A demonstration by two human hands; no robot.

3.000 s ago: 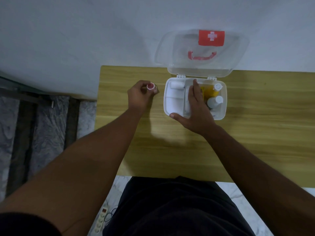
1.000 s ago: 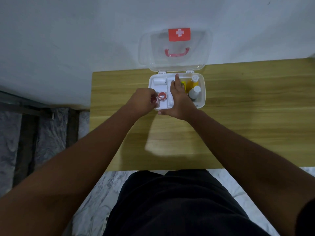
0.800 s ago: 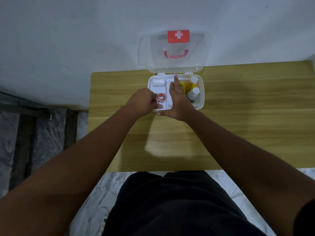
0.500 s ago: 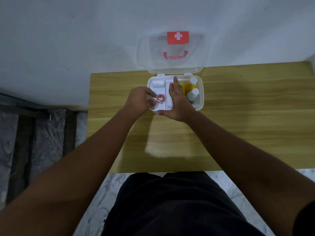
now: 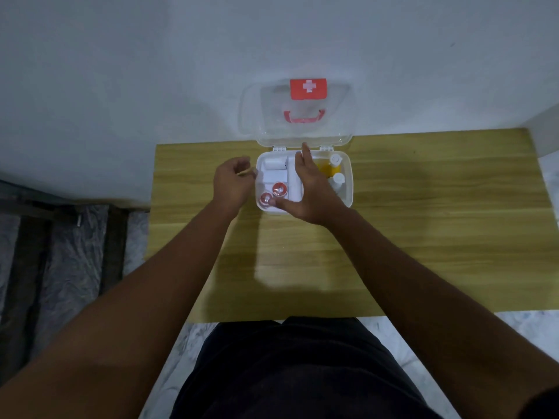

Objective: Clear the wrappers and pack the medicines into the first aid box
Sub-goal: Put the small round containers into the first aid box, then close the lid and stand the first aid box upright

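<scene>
A white first aid box [image 5: 348, 189] stands open at the table's far edge, its clear lid [image 5: 266, 116] with a red cross leaning on the wall. Two small red-rimmed tape rolls [image 5: 279, 189] lie in its near-left compartment, with a white bandage roll [image 5: 273, 164] behind them. Two white-capped bottles [image 5: 336, 179] and something yellow fill the right side. My right hand [image 5: 311, 189] rests flat over the box's middle, thumb at the near rim. My left hand [image 5: 231, 184] hovers just left of the box, fingers curled, holding nothing.
The wooden table [image 5: 423, 231] stretches right and toward me. A white wall rises right behind the box. Left of the table the floor drops away to dark slats and grey patterned stone [image 5: 69, 237].
My left hand carried a red-rimmed tape roll from the table into the box's left compartment, let go of it and drew back to the left. My right hand stayed on the box.
</scene>
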